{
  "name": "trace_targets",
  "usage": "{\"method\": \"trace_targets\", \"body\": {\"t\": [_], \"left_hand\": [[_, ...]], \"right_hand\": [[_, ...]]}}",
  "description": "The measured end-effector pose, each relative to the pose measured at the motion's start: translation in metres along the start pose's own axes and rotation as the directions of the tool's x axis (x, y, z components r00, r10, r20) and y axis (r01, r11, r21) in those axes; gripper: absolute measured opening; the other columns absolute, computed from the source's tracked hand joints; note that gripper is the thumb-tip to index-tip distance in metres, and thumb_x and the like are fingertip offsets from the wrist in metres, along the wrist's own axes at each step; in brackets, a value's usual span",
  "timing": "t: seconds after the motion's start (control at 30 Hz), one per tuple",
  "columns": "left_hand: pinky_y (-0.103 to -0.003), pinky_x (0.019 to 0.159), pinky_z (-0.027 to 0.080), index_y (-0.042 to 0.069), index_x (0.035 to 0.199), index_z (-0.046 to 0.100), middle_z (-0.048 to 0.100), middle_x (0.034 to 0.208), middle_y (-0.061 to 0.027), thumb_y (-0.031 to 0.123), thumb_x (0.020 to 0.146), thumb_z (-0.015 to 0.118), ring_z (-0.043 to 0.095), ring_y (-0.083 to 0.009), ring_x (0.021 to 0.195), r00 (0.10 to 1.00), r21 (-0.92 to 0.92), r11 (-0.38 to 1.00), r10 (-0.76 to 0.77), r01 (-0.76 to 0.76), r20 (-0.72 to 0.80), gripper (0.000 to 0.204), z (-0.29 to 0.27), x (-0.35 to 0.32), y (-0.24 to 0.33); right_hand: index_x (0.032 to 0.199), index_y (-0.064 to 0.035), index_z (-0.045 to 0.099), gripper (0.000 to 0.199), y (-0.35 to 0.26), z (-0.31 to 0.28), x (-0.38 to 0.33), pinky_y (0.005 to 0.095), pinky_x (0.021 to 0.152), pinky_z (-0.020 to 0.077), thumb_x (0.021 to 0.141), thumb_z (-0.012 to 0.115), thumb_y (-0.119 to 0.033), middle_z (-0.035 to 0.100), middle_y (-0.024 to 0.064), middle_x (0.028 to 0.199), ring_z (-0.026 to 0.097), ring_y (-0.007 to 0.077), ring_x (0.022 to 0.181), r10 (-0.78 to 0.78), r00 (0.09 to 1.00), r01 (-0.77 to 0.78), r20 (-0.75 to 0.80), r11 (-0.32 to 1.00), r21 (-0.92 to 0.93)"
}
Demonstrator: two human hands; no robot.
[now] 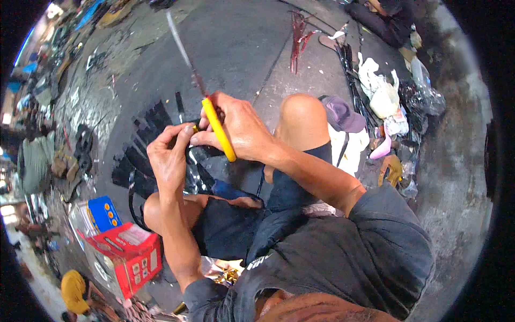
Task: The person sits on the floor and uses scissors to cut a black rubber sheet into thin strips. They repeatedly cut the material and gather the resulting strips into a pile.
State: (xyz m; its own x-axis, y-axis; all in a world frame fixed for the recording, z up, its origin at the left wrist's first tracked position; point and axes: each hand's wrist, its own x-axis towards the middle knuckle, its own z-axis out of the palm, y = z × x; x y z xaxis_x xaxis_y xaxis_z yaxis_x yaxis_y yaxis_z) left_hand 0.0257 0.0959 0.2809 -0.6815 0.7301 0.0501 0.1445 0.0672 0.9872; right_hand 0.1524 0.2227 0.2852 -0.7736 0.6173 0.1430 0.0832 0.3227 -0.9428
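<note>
My right hand (242,124) is closed round the yellow handle of a long, thin-bladed knife (220,133), whose blade points up and away toward the far left. The thumb of this hand reaches across to my left hand (167,158). My left fingers are pinched on a small gold-coloured piece (196,129), too small to name, with something dark beside it. Just beyond and left of my left hand, many flat black strips (145,131) lie fanned out on the floor. Between my knees, dark material under the hands is partly hidden.
A red carton (126,252) and a blue box (103,213) stand at my left. To the right lie a purple cap (343,114), white plastic bags (378,88) and a bundle of black strips (348,64). Dark red strips (298,43) lie ahead. Another person (383,21) sits at the far right.
</note>
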Motion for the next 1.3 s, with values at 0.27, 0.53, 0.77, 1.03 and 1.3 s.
{"method": "trace_targets", "body": {"t": [0.27,0.53,0.77,1.03,1.3], "left_hand": [[-0.024,0.077,0.046,-0.004,0.099,0.073,0.07,0.087,-0.0035,0.014,0.095,0.062,0.059,-0.0089,0.081,0.987,-0.18,0.971,-0.15,0.159,0.06,0.021,-0.006,0.032,-0.014],[-0.024,0.076,0.056,-0.002,0.118,0.064,0.069,0.104,-0.0101,-0.002,0.089,0.061,0.067,-0.0141,0.086,0.95,-0.413,0.904,-0.22,0.113,-0.222,0.029,-0.042,0.055,-0.013],[-0.025,0.077,0.056,0.001,0.132,0.054,0.066,0.11,-0.0087,0.001,0.088,0.061,0.066,-0.014,0.09,0.939,-0.556,0.804,-0.325,0.213,-0.11,0.045,-0.044,0.039,-0.014],[-0.019,0.065,0.047,0.003,0.134,0.054,0.063,0.115,-0.0069,-0.009,0.075,0.061,0.062,-0.0107,0.091,0.99,-0.124,0.989,-0.096,0.083,-0.105,0.06,-0.034,0.058,0.007],[-0.028,0.095,0.049,0.005,0.134,0.056,0.06,0.128,-0.0067,-0.012,0.071,0.066,0.061,-0.0157,0.107,0.972,-0.016,0.99,0.134,-0.139,-0.191,0.066,-0.065,0.069,0.024]], "right_hand": [[0.083,0.0039,0.063,0.043,0.012,0.007,0.046,0.0433,0.065,0.0492,0.067,0.084,-0.029,0.064,0.0233,0.075,0.066,0.0358,0.071,0.187,0.982,-0.187,0.017,0.98,0.07],[0.097,0.0042,0.065,0.045,0.039,-0.129,0.082,0.028,0.059,0.0501,0.069,0.088,-0.022,0.068,0.0067,0.076,0.065,0.014,0.066,0.174,0.922,-0.243,-0.347,0.956,-0.166],[0.098,0.0042,0.069,0.039,0.255,-0.204,0.054,0.0448,0.078,0.0536,0.077,0.069,-0.029,0.069,0.026,0.091,0.069,0.0383,0.087,0.323,0.677,-0.707,-0.661,0.537,-0.461],[0.105,-0.0011,0.069,0.046,0.346,-0.204,-0.001,0.0442,0.085,0.0536,0.08,0.071,-0.04,0.069,0.0227,0.101,0.068,0.0372,0.097,0.453,0.457,-0.871,-0.766,0.402,-0.282],[0.098,0.0004,0.063,0.053,0.101,-0.191,0.005,0.021,0.046,0.0401,0.085,0.071,-0.051,0.053,-0.0017,0.062,0.053,0.0087,0.052,0.307,0.907,-0.229,-0.288,0.934,0.275]]}}
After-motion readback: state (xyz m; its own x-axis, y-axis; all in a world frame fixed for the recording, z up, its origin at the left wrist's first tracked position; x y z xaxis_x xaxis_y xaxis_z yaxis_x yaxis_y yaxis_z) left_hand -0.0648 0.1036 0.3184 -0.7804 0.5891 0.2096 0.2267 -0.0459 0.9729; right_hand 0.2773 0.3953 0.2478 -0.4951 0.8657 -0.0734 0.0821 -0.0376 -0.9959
